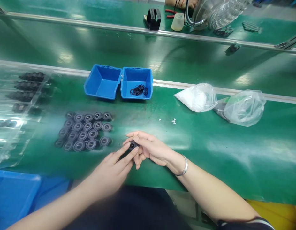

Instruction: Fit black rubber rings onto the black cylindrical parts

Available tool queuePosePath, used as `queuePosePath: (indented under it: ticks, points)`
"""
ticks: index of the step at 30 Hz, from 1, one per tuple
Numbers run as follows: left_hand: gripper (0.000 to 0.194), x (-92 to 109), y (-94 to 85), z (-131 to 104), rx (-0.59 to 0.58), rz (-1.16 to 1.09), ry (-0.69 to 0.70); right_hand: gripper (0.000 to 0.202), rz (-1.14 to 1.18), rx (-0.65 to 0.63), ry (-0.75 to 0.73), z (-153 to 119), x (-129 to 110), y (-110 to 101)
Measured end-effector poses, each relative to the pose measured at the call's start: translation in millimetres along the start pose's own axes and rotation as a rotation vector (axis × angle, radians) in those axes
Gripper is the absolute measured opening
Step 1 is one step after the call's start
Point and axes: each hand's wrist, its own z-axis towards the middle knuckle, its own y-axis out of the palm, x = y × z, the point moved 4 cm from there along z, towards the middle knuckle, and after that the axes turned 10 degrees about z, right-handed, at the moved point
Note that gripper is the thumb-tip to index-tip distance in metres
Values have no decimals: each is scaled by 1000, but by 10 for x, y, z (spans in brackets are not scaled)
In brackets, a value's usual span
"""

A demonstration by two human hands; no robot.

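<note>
Between both hands is a small black cylindrical part (132, 146), its round end with a hole facing up. My left hand (115, 164) grips it from the near side, fingers wrapped along its body. My right hand (149, 147), with a silver bracelet at the wrist, pinches the top end with thumb and fingers. The part's lower body is mostly hidden by the fingers. Left of the hands, several similar black cylinders (87, 126) stand upright in rows on the green table (210, 166). A few tiny white pieces (173, 121) lie beyond my right hand.
Two blue bins (103, 83) stand at the back; the right one holds black rings (139, 90). A bag of white pieces (198, 97) and another clear bag (243, 107) lie back right. Clear trays (16, 111) sit left. Across the rail (90, 22), a person's hand (192, 3) shows.
</note>
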Motion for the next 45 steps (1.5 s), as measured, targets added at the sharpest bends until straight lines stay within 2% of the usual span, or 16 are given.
queuePosePath:
  ticks: [3,7,13,18,24,30,35,38,42,45]
  points:
    - [41,17,2,10,11,-3,-1,21,-29,3,-14,-3,-1,-1]
    - [39,-84,-56,-17,30,-66,39,21,-15,25,-51,-3,-3,-15]
    - [41,-111,-54,-19,-36,-50,41,24,15,-73,14,-24,-32,5]
    - [40,-74,-41,-6,-59,-20,27,24,5,-39,-14,-24,-37,-13]
    - [41,-96,-49,0,-118,-6,80,25,0,-52,-21,-21,-12,-12]
    - [43,-58,-64,16,-69,-70,20,22,-3,-38,-34,-11,-25,-19]
    - [40,-152,-90,-52,-7,-99,46,21,-53,-12,-34,2,-26,-26]
    - [40,-174,-80,-94,-25,-75,96,21,-71,8,-56,0,-23,-2]
    - [46,-115,-29,-86,-80,-14,43,21,-49,30,-134,-7,-35,20]
    - [46,-57,-6,-69,-73,0,37,21,-61,11,-119,0,-29,11]
